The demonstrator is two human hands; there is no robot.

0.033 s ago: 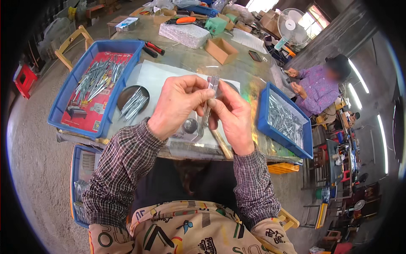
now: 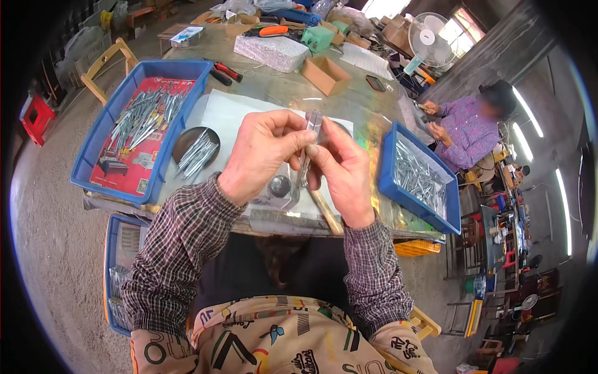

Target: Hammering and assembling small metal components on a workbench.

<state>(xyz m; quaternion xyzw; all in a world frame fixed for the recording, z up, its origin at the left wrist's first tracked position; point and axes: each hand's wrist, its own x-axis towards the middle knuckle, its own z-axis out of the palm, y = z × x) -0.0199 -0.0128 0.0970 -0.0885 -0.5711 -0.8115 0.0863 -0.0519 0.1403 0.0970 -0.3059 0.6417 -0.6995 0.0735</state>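
Observation:
My left hand (image 2: 261,156) and my right hand (image 2: 342,171) meet above the middle of the table. Together they pinch a small flat silvery metal piece (image 2: 313,121) between fingertips and thumbs, holding it upright. Below the hands lie a white sheet (image 2: 230,109), a round metal knob (image 2: 279,185) and a wooden handle (image 2: 325,213) that reaches toward the table's near edge. A dark round dish (image 2: 195,149) with several thin metal pieces sits just left of my left hand.
A blue tray (image 2: 99,146) of metal parts stands at the left and another blue tray (image 2: 389,181) at the right. Red-handled pliers (image 2: 224,71), a cardboard box (image 2: 325,73) and a white block (image 2: 271,53) lie farther back. A person in purple (image 2: 464,128) works at the far right near a fan (image 2: 427,37). A blue crate (image 2: 121,268) sits below the table.

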